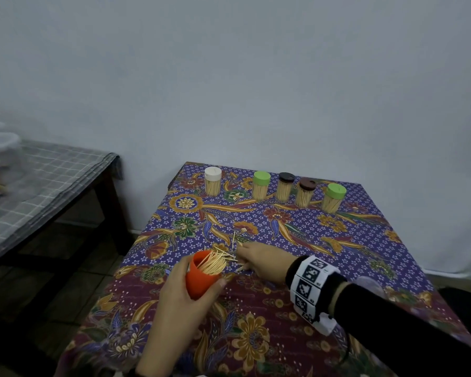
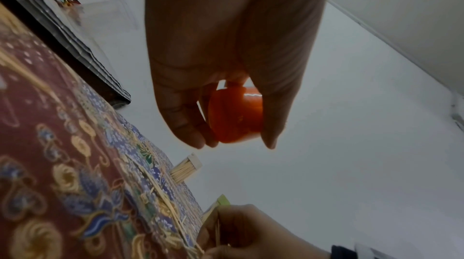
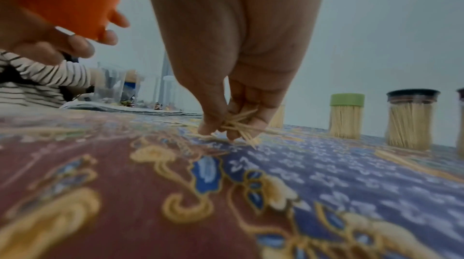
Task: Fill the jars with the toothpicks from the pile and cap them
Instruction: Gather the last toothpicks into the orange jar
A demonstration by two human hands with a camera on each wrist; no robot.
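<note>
— Orange was the jar (image 1: 201, 276) the left hand (image 1: 180, 297) held, wasn't it?

— Yes. Its fingers were curled round the jar's wall, lifting it off the cloth (image 1: 256, 336) and tipping its mouth toward the right hand (image 1: 264, 261). Toothpicks already stood in it, some poking past the rim.

— And the right hand?

— Just beside the jar's mouth, fingertips (image 3: 208, 129) down on the cloth, pinching a small crossed bunch of toothpicks (image 3: 238, 122) from what little remained of the pile.

— So, the filling step?

— I'd judge so, near its end: well beyond the jar stood five capped, full jars (image 1: 286, 186) in a row.

— Next move?

— Probably squaring the bunch so it slid in lengthwise, then finding a cap; none for this jar showed.
</note>
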